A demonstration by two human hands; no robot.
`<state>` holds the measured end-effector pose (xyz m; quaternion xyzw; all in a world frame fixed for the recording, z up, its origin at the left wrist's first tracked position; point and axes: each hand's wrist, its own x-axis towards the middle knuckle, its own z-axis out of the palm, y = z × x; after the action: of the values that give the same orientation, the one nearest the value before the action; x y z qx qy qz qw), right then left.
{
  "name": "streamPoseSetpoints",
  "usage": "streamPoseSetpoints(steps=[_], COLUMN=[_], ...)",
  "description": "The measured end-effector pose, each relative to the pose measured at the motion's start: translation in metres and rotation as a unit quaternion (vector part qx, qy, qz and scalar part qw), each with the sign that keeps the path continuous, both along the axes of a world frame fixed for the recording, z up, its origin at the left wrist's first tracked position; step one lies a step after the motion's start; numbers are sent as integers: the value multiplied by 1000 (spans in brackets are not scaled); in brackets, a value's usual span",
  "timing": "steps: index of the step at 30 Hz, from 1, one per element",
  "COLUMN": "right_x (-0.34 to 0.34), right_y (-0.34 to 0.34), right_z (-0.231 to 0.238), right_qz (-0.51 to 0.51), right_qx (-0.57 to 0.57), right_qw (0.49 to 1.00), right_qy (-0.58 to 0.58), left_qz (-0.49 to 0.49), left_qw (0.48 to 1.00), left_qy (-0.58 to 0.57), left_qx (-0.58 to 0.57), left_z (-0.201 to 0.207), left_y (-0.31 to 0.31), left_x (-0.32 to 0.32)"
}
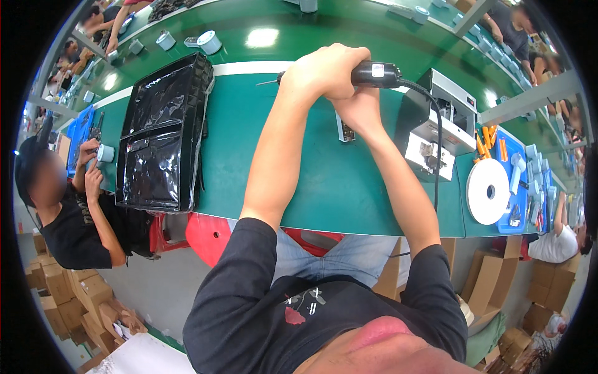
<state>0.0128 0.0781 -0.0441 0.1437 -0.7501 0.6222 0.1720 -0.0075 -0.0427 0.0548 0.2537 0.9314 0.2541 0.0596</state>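
Note:
A black electric screwdriver [378,73] lies crosswise above the table, its thin bit pointing left and its cord trailing down on the right. My left hand [327,67] is closed around its body. Right beneath, my right hand [359,107] touches the left; its fingers are mostly hidden behind the left hand, so its hold does not show. Below my hands, a small narrow part [345,129] with a pale edge rests on the green table [261,149], partly covered by the right hand.
Left stands a black plastic-wrapped case [159,134]. On the right are a screw-feeder-like machine [445,115], a white reel [489,191] and a blue tray [517,212] by orange-handled tools [486,142]. A co-worker [62,199] sits at left; light-blue cups [209,42] stand beyond.

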Motion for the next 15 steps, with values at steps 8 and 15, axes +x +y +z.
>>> streamPoseSetpoints(steps=[8,15], right_x=[-1,2], right_y=[5,4], right_z=[-4,2], right_qz=[79,89], right_qx=[-13,-34], right_qw=[985,981], right_qy=[-156,-171], left_qz=[8,5], left_qw=[1000,1000], left_qy=[12,18], left_qx=[-5,2], left_z=[4,3], left_y=[1,1], left_x=[3,2])
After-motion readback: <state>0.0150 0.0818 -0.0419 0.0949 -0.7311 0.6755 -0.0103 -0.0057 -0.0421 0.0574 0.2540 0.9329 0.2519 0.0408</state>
